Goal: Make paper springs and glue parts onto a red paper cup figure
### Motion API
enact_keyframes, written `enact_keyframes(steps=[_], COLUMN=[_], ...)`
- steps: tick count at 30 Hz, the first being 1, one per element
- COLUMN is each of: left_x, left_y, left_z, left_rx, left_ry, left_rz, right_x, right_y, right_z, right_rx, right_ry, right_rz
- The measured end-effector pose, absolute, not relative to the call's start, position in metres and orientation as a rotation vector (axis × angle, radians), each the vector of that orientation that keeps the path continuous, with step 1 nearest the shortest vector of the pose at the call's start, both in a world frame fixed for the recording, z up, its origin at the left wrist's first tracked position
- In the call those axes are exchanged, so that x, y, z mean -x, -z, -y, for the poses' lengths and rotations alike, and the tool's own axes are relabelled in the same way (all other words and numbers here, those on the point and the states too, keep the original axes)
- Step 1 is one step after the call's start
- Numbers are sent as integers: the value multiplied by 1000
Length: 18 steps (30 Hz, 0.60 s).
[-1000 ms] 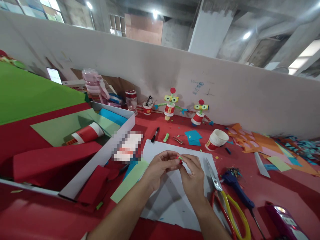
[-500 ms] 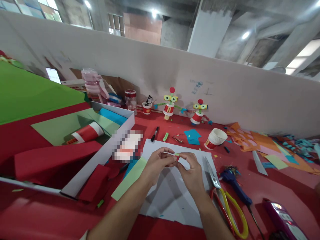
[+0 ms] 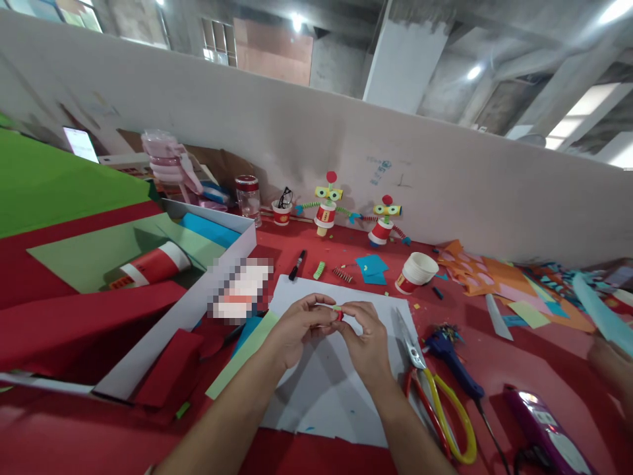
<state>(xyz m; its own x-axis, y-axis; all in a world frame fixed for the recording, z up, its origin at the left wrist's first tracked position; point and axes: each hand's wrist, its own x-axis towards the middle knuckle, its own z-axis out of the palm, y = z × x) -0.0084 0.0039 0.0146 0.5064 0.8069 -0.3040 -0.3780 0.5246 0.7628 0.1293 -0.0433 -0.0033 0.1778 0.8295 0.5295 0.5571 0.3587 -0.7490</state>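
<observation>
My left hand and my right hand meet over a white sheet, fingertips pinched together. Between them is a small red and green paper strip; it looks folded, but the fingers cover much of it. Beyond the sheet lie a black marker, a green pleated paper strip and a red-striped one. Large scissors with red and yellow handles rest beside my right forearm, partly on the sheet.
Two paper-cup robot figures stand by the wall. Stacked paper cups and a blue glue gun are right; a purple device lies nearer. An open box stands left. Another person's hand is near light-blue paper at far right.
The view has shifted slightly to the right. My hands stay pinched together on the paper strip, whose red part shows more. Another person's hand and light-blue paper have appeared at the right edge.
</observation>
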Motion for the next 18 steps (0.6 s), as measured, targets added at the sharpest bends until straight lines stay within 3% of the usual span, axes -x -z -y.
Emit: enact_keyframes(steps=[18], left_x=[8], left_y=[-14], left_z=[-4], left_rx=[-694], left_ry=[-798], left_rz=[-683], right_x=[-130], right_y=[5], right_z=[42], right_rx=[1313], right_ry=[-300], right_rz=[1495])
